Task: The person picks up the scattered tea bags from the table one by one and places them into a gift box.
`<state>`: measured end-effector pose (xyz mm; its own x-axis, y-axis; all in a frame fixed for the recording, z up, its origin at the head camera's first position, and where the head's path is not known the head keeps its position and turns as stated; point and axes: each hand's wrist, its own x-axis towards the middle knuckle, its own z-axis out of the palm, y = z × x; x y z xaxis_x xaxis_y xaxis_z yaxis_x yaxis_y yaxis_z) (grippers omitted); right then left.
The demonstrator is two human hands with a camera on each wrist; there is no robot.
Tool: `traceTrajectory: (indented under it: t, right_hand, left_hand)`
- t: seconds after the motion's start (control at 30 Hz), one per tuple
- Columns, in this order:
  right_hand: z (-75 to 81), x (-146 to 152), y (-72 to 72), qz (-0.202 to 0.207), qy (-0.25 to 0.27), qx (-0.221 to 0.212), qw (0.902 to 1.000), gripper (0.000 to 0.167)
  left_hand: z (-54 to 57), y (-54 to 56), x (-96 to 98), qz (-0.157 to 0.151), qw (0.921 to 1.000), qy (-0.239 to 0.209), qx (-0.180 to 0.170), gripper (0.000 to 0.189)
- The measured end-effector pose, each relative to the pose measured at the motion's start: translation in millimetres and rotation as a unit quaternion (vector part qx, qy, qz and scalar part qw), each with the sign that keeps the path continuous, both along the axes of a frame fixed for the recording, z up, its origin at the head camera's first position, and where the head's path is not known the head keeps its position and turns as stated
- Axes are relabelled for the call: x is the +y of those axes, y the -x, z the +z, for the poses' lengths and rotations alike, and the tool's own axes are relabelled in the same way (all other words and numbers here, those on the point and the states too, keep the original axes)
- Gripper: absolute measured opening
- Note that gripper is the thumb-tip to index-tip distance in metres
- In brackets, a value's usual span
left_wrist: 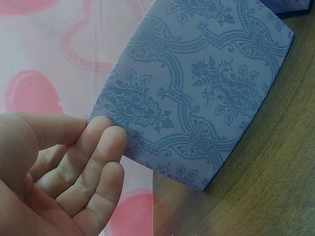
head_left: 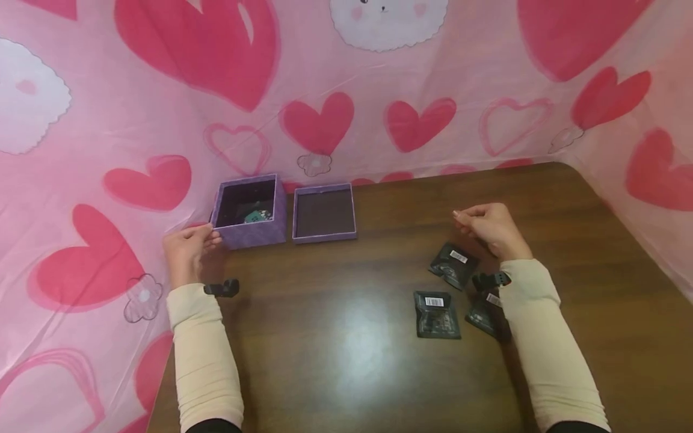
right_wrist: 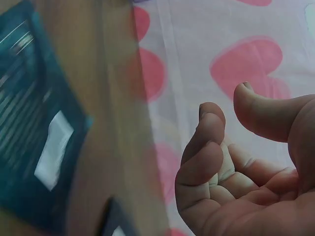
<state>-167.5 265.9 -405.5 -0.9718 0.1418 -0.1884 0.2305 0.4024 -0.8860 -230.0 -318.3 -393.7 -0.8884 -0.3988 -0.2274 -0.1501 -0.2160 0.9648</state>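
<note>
My left hand is at the near left corner of a purple box, its thumb and index finger pinching the rim. Up close, the patterned side of the box shows a floral print. Inside its dark interior lies a green item among small light bits. My right hand hovers over the table's right side, fingers loosely curled and holding nothing; in the right wrist view the thumb stands apart from the fingers. Below it lie three dark packets, one farther back, one nearer, one partly under the wrist.
A shallow purple lid with a dark inside lies just right of the box. Both stand along the back of the brown wooden table. Pink heart-printed cloth hangs behind and at both sides.
</note>
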Motion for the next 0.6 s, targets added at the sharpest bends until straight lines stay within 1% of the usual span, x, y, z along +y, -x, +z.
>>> traceTrajectory:
  t: [0.17,0.23,0.3,0.37,0.53,0.6]
  right_hand:
    - [-16.5,14.6,-16.5,-0.010,-0.022,-0.037,0.9990,0.049]
    - [-20.3,20.7,-22.1,-0.013,-0.027,-0.038,0.9988,0.049]
    - [-22.7,24.3,-25.6,-0.013,-0.038,-0.029,0.9988,0.049]
    - [-25.3,26.0,-28.0,-0.007,-0.052,-0.025,0.9983,0.048]
    - [-33.5,27.8,-33.4,0.021,-0.089,-0.057,0.9942,0.038]
    - [-35.6,27.8,-35.3,0.024,-0.104,-0.059,0.9925,0.034]
  left_hand:
    - [3.1,-0.1,-1.7,-0.004,1.0000,0.000,0.004,0.005]
    - [3.4,-0.9,-1.6,0.000,1.0000,-0.002,0.001,0.005]
    - [3.8,-1.9,-2.0,0.006,1.0000,-0.002,-0.001,0.004]
    - [4.1,-2.9,-3.1,0.008,1.0000,0.003,-0.004,0.003]
    - [5.1,-3.1,-3.7,0.001,1.0000,0.005,-0.008,0.005]
    - [5.4,-2.7,-3.4,0.003,1.0000,-0.001,-0.007,0.004]
